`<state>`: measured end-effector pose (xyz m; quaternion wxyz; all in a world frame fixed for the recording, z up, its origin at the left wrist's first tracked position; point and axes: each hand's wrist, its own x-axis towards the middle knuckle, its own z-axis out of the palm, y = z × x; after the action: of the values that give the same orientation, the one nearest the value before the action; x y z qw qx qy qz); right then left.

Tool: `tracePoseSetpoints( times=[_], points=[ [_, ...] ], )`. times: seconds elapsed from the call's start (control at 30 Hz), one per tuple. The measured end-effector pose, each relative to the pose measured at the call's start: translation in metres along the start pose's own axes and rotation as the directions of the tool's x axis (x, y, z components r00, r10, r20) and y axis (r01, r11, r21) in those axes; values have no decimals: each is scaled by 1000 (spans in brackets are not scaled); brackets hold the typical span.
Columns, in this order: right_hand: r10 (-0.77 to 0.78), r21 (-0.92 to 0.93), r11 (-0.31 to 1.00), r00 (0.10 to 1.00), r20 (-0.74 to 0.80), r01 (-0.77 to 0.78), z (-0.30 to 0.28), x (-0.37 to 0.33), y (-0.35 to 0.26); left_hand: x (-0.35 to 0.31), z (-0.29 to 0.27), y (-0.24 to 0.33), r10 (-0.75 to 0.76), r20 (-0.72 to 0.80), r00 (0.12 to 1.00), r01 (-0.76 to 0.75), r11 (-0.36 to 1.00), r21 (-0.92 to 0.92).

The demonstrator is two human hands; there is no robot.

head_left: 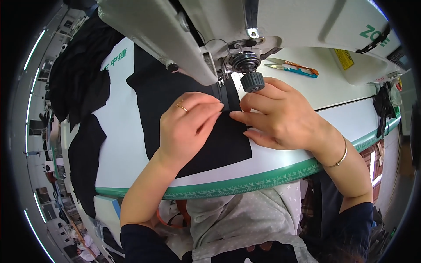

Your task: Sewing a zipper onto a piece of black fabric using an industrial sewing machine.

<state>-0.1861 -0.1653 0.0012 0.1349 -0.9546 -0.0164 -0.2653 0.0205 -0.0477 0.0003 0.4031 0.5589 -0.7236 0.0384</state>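
Observation:
A black fabric piece [210, 144] lies flat under the head of a sewing machine [188, 39]. Along it, a narrow dark strip [224, 94] runs toward me from the presser foot [220, 82]. My left hand [186, 125] is closed in a pinch, thumb and forefinger together on the fabric at the strip's near end; a ring is on one finger. My right hand [280, 116] rests over the cloth's right edge, forefinger stretched toward the strip and thumb apart from it. Its other fingers bend beside the black tension knob [253, 82].
Thread snips [296, 69] with orange and blue handles lie on the machine bed at right. More black fabric [83, 74] is heaped at left and hangs over the edge. A green measuring tape [245, 182] follows the table's front edge. Black cords [383, 107] hang at far right.

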Motion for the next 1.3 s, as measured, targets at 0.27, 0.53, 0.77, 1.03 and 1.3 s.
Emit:
tracePoseSetpoints(
  times=[0.27, 0.53, 0.77, 1.03, 1.3],
  points=[
    [29, -40, 999, 999, -26, -30, 3, 1, -3, -7, 7, 0, 241, 81, 967, -250, 962, 111],
    [64, -134, 989, 998, -23, -66, 4, 4, -2, -1, 13, -18, 311, 42, 949, -314, 934, 173],
    [129, -171, 977, 992, -13, -129, 0, 6, -4, 6, 11, -26, 342, 46, 939, -343, 911, 230],
    [89, -116, 989, 996, -24, -91, 3, 4, -1, 10, 2, -12, -175, 6, 985, 175, 984, -21],
    [107, -99, 989, 994, -24, -109, 2, 4, -2, 7, 5, -7, 45, 53, 998, -51, 992, 112]
  ],
)
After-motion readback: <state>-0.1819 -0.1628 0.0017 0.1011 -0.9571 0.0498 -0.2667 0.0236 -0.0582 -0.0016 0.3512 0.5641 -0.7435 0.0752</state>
